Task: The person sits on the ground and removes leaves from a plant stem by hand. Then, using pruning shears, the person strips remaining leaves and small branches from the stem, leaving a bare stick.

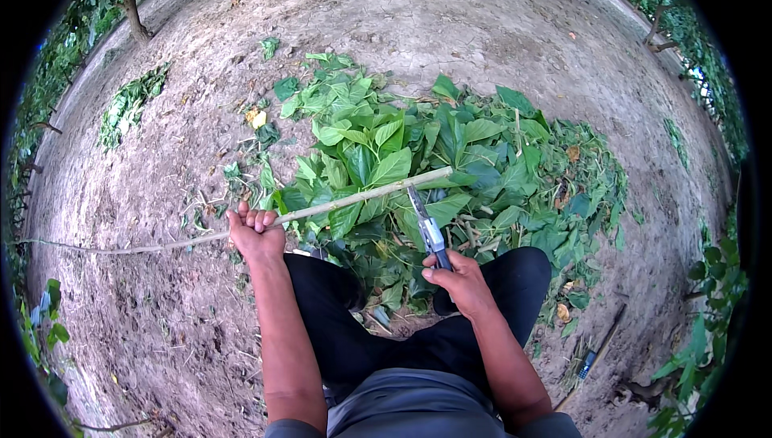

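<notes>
My left hand (pixel 256 233) is closed round a long, pale branch (pixel 362 196). The branch slants up to the right across a heap of leaves, and its thin end trails off to the left. Its cut, thicker end lies past the middle, above my right hand (pixel 462 281). That hand grips a pair of pruning shears (pixel 431 233) by the dark handle. The blades point up and sit close under the branch near its thick end; whether they touch it I cannot tell. Green leaves (pixel 392 166) lie in the heap beneath both.
Bare soil (pixel 177 189) surrounds the heap, with a wilted leaf clump (pixel 133 104) at left. A long thin tool with a blue part (pixel 588 364) lies on the ground at lower right. Tree trunks (pixel 133 14) stand at the far edges, and leafy branches (pixel 708 358) hang at right.
</notes>
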### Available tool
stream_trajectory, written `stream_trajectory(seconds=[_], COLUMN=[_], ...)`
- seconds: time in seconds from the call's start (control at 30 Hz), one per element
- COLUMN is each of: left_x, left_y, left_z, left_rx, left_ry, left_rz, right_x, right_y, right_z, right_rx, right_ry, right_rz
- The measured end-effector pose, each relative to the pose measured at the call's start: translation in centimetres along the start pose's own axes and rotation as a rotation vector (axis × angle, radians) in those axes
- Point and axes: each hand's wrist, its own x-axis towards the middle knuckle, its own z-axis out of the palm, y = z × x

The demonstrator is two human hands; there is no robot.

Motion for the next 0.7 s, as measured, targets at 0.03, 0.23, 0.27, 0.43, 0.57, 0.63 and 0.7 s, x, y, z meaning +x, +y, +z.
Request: stream_trajectory(seconds=[0.03,0.23,0.27,0.43,0.57,0.63,0.7], left_x=[0.0,-0.1,-0.1,-0.2,-0.2,-0.2,-0.2], left_y=[0.0,-0.1,-0.1,-0.3,-0.3,-0.2,-0.3], left_z=[0.0,0.1,0.1,0.3,0.2,0.2,0.3], left_rx=[-0.001,-0.003,-0.002,0.010,0.009,0.008,0.012], left_ry=[-0.003,0.008,0.006,0.012,-0.004,-0.022,-0.026], left_rz=[0.003,0.011,0.011,0.017,0.020,0.024,0.033], right_x=[0.0,0.0,0.0,0.5,0.8,0.9,1.0], right_y=[0.0,0.3,0.3,0.4,0.9,0.8,0.7], right_z=[0.1,0.1,0.1,0.3,0.4,0.5,0.5], right_rx=[0.000,0.014,0.024,0.078,0.092,0.103,0.103], right_ry=[0.003,-0.001,0.000,0.001,0.008,0.006,0.001], right_rz=[0.001,0.000,-0.002,-0.001,-0.003,-0.004,0.020])
